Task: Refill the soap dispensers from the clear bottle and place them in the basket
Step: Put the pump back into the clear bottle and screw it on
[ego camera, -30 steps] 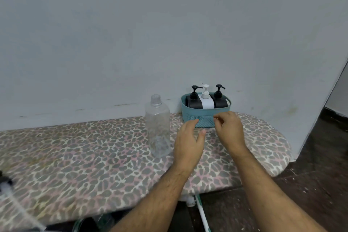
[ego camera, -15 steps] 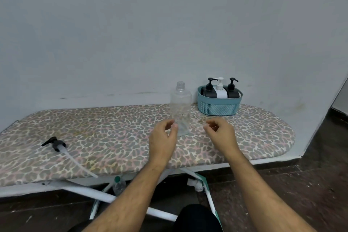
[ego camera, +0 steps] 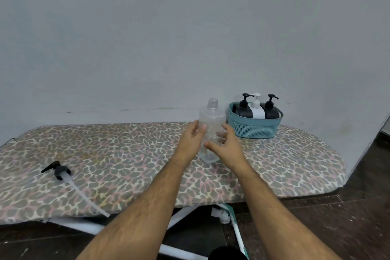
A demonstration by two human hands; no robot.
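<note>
The clear bottle (ego camera: 212,116) stands uncapped and upright on the leopard-print ironing board (ego camera: 126,154), just left of the teal basket (ego camera: 253,130). My left hand (ego camera: 190,139) holds its left side, thumb on the front face. My right hand (ego camera: 226,145) wraps around its lower right side, thumb stretched across the front. Inside the basket stand three pump dispensers: a black one (ego camera: 242,110), a white one (ego camera: 257,111) and another black one (ego camera: 271,112).
A loose black pump head (ego camera: 60,172) with a long white tube lies on the board's left part, near the front edge. A grey wall rises right behind the board. White board legs (ego camera: 181,215) and dark floor show below.
Both hands moved forward from in front of the bottle and closed around it. The view pulled back a little, showing more of the board and floor.
</note>
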